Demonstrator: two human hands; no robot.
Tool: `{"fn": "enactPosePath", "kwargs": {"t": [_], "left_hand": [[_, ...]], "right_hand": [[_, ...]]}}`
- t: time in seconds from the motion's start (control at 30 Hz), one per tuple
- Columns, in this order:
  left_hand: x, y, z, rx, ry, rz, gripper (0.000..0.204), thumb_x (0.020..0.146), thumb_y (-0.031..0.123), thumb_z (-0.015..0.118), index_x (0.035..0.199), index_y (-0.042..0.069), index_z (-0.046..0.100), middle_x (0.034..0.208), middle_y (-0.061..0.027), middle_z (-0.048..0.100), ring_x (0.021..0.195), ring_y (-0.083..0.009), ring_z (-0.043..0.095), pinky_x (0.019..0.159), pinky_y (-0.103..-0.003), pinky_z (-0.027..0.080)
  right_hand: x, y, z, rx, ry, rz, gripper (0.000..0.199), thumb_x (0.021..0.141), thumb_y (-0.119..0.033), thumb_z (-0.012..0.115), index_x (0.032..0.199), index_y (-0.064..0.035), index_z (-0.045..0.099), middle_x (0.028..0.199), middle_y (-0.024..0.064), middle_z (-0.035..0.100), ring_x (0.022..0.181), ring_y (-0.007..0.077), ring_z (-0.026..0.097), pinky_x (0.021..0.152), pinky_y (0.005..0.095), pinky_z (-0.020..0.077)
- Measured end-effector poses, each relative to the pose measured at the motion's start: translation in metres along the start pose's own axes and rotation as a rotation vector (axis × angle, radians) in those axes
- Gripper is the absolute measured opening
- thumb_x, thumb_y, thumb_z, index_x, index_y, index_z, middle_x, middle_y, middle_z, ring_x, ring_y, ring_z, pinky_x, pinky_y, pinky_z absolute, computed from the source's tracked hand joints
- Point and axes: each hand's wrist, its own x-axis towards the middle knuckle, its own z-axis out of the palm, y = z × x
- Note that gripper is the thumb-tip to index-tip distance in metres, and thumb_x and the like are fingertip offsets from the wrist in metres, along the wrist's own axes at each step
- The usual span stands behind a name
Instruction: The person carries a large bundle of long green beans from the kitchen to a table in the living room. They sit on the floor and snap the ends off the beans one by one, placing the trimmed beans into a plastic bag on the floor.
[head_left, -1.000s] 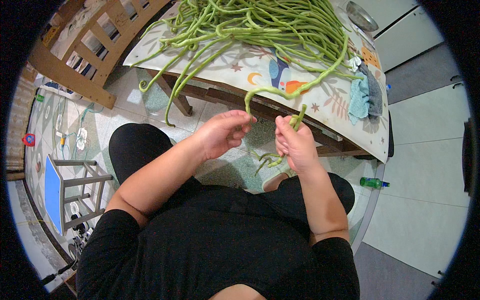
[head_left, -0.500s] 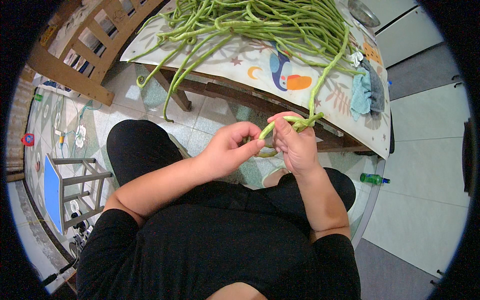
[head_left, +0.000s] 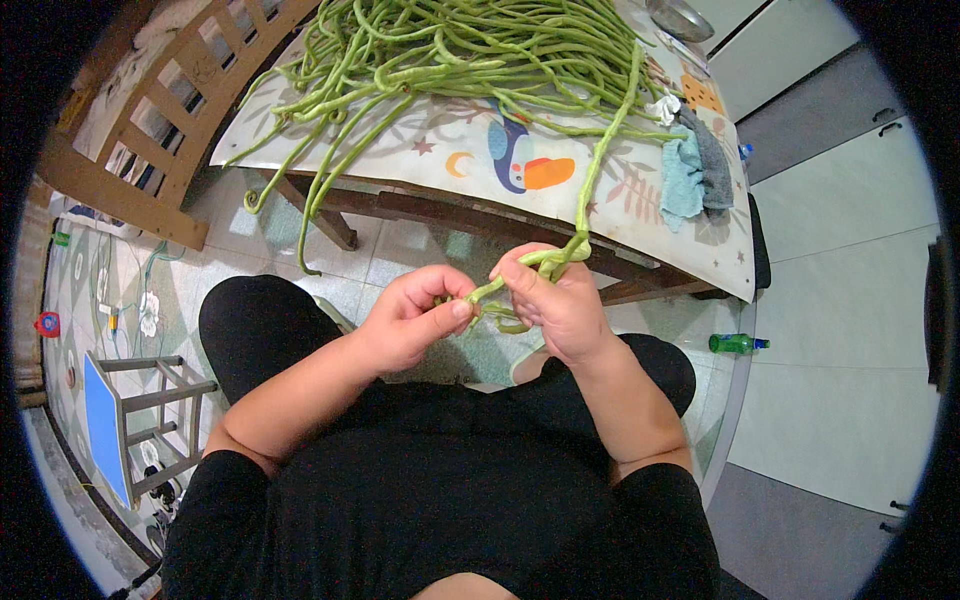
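My left grip (head_left: 415,315) pinches, and my right grip (head_left: 560,305) closes around, looped yard-long beans (head_left: 600,165); one length rises over the edge of the desk (head_left: 400,165) to the bean heap (head_left: 460,50), left of a light-blue cloth (head_left: 683,180).

Pretty sure this is someone's home tbh, what with the toucan-print tablecloth (head_left: 425,165), slatted wooden railing (head_left: 130,200) and blue-topped stool (head_left: 105,430).
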Motion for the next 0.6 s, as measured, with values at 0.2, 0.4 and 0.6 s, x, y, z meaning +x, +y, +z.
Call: {"fn": "enactPosePath", "kwargs": {"t": [0.2,0.4,0.6], "left_hand": [[0.007,0.014,0.002,0.886,-0.258,0.243,0.009,0.075,0.007,0.055,0.082,0.002,0.056,0.068,-0.01,0.052,0.062,-0.0249,0.052,0.056,-0.031,0.042],[0.007,0.01,-0.007,1.121,-0.204,0.239,0.009,0.074,0.006,0.054,0.082,0.001,0.054,0.074,-0.0134,0.054,0.068,-0.0287,0.053,0.06,-0.034,0.043],[0.01,0.005,-0.032,0.478,0.253,0.07,0.008,0.084,0.01,0.046,0.086,0.005,0.051,0.071,-0.0019,0.051,0.055,-0.0094,0.044,0.048,-0.021,0.035]], "right_hand": [[-0.003,-0.002,-0.001,-0.289,-0.156,-0.008,0.016,0.081,-0.019,0.056,0.081,-0.0031,0.056,0.055,-0.0027,0.046,0.046,0.0049,0.04,0.042,0.0187,0.0317],[0.001,0.001,0.004,-0.957,-0.063,-0.017,0.034,0.077,-0.038,0.054,0.083,-0.0048,0.058,0.075,0.0166,0.059,0.071,0.0315,0.057,0.061,0.0368,0.0452],[-0.002,-0.011,0.009,-1.126,-0.216,0.109,0.026,0.079,-0.031,0.056,0.084,-0.0051,0.057,0.068,0.0096,0.057,0.063,0.0192,0.057,0.057,0.0299,0.0439]]}}
